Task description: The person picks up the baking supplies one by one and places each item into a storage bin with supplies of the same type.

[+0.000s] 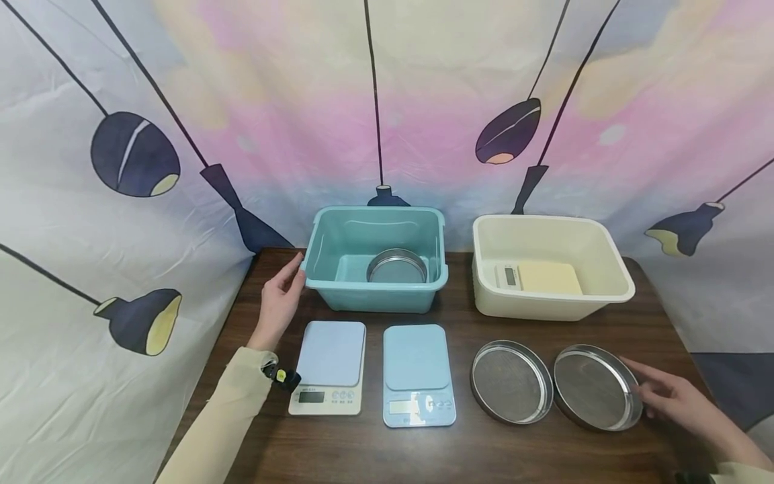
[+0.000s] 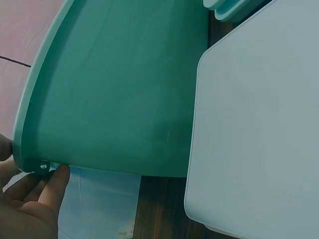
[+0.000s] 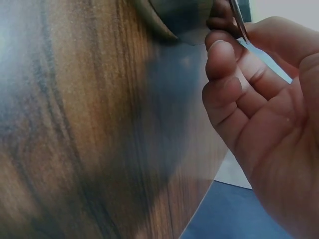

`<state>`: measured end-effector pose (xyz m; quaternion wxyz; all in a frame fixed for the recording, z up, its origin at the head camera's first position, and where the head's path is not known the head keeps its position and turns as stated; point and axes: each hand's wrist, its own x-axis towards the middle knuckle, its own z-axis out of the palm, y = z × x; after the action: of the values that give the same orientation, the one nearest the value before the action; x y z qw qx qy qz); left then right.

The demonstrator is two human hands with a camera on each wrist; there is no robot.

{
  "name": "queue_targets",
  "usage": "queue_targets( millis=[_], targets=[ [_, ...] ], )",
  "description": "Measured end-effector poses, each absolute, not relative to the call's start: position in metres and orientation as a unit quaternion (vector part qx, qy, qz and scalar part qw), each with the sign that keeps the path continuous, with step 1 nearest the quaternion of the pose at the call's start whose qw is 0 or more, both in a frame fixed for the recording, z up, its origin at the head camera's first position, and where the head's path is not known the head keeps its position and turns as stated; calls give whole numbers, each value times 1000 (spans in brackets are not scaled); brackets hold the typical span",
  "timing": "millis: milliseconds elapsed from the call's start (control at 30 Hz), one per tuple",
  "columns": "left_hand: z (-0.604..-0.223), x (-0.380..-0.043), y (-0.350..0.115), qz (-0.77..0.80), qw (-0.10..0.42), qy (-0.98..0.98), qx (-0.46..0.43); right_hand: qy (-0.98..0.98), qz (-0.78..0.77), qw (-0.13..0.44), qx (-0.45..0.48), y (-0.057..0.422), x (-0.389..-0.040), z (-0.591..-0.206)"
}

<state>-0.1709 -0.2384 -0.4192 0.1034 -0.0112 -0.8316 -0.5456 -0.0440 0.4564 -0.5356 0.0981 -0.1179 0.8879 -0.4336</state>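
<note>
Plainly touching: left hand, fingers straight, tips against the left corner of the teal tub (the left wrist view shows fingertips meeting the rim's underside), nothing clasped. Right hand likewise relaxed and spread, fingertips at the right edge of the right sieve; in the right wrist view, fingers loosely bent beside the metal rim, whether pinching it cannot be told. Just left of that sieve, edge to edge with it, a second sieve, both flat on the dark wooden table. Inside the teal tub, a third sieve leaning at the back right. Before the tub, two kitchen scales side by side: white scale near the left wrist, blue scale to its right. Behind the sieves, cream tub holding a cream scale. Round the back, a printed cloth backdrop.
</note>
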Motion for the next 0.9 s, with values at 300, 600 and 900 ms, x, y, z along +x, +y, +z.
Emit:
queue_targets(
  millis=[300,600,900],
  targets=[
    [-423,-172,-239,-549,110,-828,-13,888,-443,71,-106,460,-43,-532],
    [-423,-171,-238,-564,111,-818,-12,904,-411,57,-99,454,-47,-514],
    [-423,-172,-237,-555,120,-823,-12,913,-386,34,-125,443,-54,-498]
  ],
)
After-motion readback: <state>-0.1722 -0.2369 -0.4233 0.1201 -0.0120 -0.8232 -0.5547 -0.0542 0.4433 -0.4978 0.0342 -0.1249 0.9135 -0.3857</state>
